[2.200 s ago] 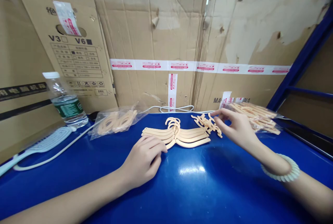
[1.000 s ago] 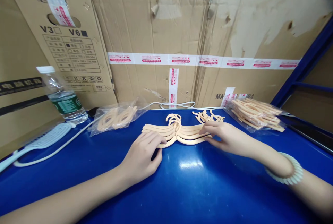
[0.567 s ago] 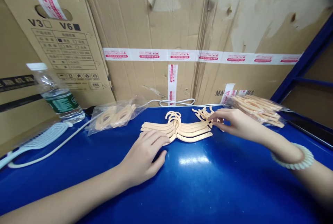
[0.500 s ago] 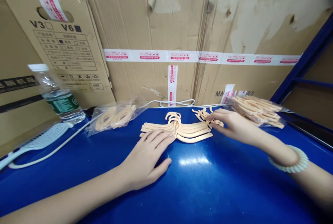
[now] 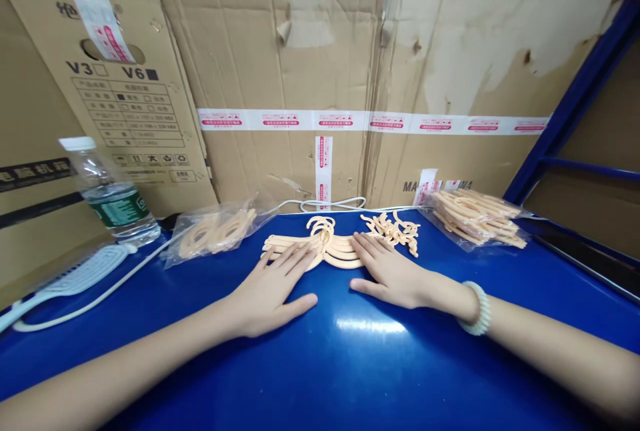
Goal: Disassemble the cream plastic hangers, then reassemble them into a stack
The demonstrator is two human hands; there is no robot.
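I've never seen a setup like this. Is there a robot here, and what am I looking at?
No robot shows: these are a person's bare hands, seen from one camera worn on the head, looking forward and down. On the blue table lies a row of overlapping peach hangers. The left hand and right hand lie flat with fingers over opposite ends; neither grips anything. Near the right hand is a pile of loose hooks. Clear bags of similar-coloured pieces lie on both sides, with a water bottle and hairbrush far left.
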